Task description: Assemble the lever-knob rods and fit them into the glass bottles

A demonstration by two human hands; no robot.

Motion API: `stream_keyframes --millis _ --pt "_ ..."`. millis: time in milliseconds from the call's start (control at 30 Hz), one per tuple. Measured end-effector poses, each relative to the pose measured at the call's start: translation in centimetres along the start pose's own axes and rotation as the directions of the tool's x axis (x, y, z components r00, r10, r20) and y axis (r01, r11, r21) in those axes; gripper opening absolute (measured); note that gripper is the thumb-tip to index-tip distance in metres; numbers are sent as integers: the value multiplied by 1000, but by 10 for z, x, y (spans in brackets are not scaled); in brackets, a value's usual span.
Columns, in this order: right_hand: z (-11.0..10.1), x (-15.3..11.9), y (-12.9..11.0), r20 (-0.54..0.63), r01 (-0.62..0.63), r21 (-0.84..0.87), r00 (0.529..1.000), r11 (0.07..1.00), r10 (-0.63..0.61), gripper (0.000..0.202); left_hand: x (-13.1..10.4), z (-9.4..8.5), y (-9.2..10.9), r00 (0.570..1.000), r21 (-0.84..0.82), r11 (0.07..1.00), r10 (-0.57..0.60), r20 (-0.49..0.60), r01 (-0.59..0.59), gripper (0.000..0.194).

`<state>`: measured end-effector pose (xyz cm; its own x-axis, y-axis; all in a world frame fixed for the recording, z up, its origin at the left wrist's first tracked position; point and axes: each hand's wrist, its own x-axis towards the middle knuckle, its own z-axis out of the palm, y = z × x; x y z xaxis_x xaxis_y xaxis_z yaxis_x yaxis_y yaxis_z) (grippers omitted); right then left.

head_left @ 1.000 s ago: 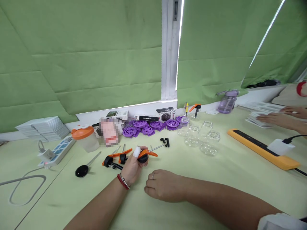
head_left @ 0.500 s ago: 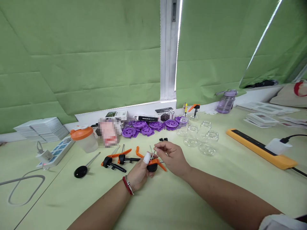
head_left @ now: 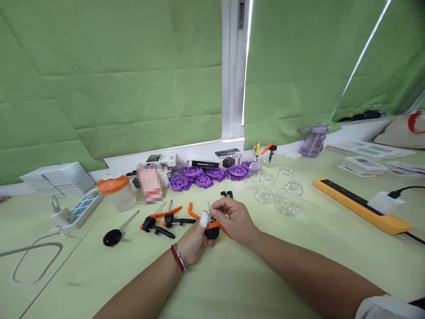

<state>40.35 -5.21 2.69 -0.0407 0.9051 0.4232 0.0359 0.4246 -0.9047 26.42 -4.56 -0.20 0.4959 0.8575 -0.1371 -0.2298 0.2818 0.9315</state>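
Observation:
My left hand (head_left: 194, 243), its thumb tip wrapped in white, is closed around a black-capped pump head with an orange lever (head_left: 212, 231). Over it, my right hand (head_left: 234, 219) pinches a thin metal rod (head_left: 210, 216) against the pump head's top; the fingers partly hide where the two meet. To the left lie two similar pump heads, one (head_left: 156, 227) with its black tube toward me, the other (head_left: 179, 220) beside it. Farther left rests a black disc with a metal stem (head_left: 113, 238). Small black bent parts (head_left: 227, 194) lie just beyond my right hand.
Several clear glass bottles (head_left: 288, 206) stand right of centre. Behind are purple plastic wheels (head_left: 204, 181), boxes (head_left: 229, 160) and a bottle with an orange lever (head_left: 270, 155). An orange-lidded cup (head_left: 117, 195) and white power strip (head_left: 88, 206) stand left, a yellow power strip (head_left: 358, 208) right.
My right hand has moved slightly left and down, bringing the pinched rod closer to the pump head. My left hand stays nearly still.

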Motion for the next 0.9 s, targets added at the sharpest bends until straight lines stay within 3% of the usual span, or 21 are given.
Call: stream_keyframes --millis 133,333,500,600,733,833,900 --pt "2 0 -2 17 -26 -22 999 999 27 9 0 1 -1 1000 -42 999 1 -16 -2 54" --pt "4 -5 -8 147 -174 14 974 985 170 13 1 -1 -5 1000 -116 993 15 16 -13 55" --pt "4 -7 -6 202 -219 31 957 975 209 14 0 0 -3 999 -148 989 12 32 -8 54" --pt "3 -7 -4 194 -147 -49 969 988 154 13 0 -1 -3 999 -177 984 17 27 -12 51" --pt "2 -5 -4 179 42 -200 984 979 -6 12 1 -2 -5 999 -199 980 18 37 -10 49" --pt "2 -4 -4 201 177 -259 971 949 -127 16 1 -2 -5 999 -217 976 18 31 -11 47" --pt "2 -4 -4 247 210 -299 959 931 -138 19 2 -2 -4 1000 -230 973 9 18 -4 46"
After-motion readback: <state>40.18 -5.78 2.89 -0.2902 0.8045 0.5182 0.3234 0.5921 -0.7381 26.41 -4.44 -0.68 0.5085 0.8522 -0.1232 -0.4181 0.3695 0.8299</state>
